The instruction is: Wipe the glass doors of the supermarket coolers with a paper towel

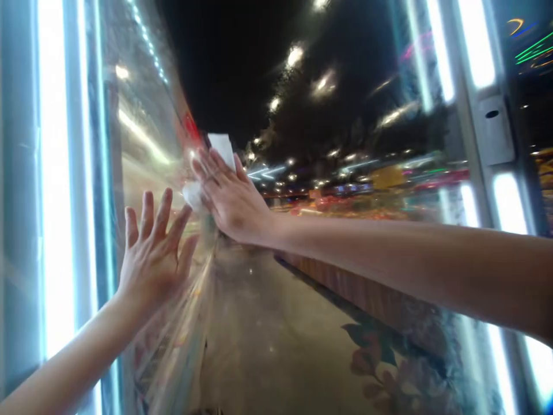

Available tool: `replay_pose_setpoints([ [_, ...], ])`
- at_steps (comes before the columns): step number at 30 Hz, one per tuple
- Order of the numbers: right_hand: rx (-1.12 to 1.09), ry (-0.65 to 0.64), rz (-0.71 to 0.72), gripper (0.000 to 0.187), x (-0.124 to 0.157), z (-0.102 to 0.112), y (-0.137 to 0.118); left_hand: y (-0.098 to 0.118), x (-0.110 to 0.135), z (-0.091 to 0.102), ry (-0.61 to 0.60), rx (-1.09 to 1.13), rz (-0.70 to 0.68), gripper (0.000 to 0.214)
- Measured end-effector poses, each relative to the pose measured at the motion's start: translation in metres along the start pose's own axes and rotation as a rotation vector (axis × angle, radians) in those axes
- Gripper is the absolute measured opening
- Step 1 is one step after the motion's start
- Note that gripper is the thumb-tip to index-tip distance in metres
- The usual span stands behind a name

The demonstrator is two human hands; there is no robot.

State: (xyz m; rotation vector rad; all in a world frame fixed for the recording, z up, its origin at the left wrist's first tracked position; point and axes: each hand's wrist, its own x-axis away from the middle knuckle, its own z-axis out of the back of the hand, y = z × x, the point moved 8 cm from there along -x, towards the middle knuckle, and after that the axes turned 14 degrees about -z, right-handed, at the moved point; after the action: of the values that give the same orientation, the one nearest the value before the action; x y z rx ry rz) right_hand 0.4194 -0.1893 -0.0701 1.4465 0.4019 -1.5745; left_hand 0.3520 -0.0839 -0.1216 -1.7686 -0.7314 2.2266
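Fingers of my right hand (231, 199) lie flat together, pressing a white cloth (218, 155), maybe paper, on the glass panel (147, 132). My left hand (153, 259) rests spread on the same glass, just beside.

a bright light strip (55, 190) runs upright at the far left. right of it lies the blurred floor (268, 340), then a flower pattern (389, 363) and a grey box (495, 129).
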Motion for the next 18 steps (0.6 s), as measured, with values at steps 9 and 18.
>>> replay_pose_setpoints([
  [9, 0.039, -0.012, 0.052, 0.054, -0.013, -0.001, -0.034, 0.001, 0.021, 0.004, 0.03, 0.006, 0.055, 0.066],
  [18, -0.043, 0.086, -0.22, 0.054, -0.014, 0.007, -0.035, 0.004, 0.039, 0.009, 0.04, 0.012, 0.205, 0.069],
])
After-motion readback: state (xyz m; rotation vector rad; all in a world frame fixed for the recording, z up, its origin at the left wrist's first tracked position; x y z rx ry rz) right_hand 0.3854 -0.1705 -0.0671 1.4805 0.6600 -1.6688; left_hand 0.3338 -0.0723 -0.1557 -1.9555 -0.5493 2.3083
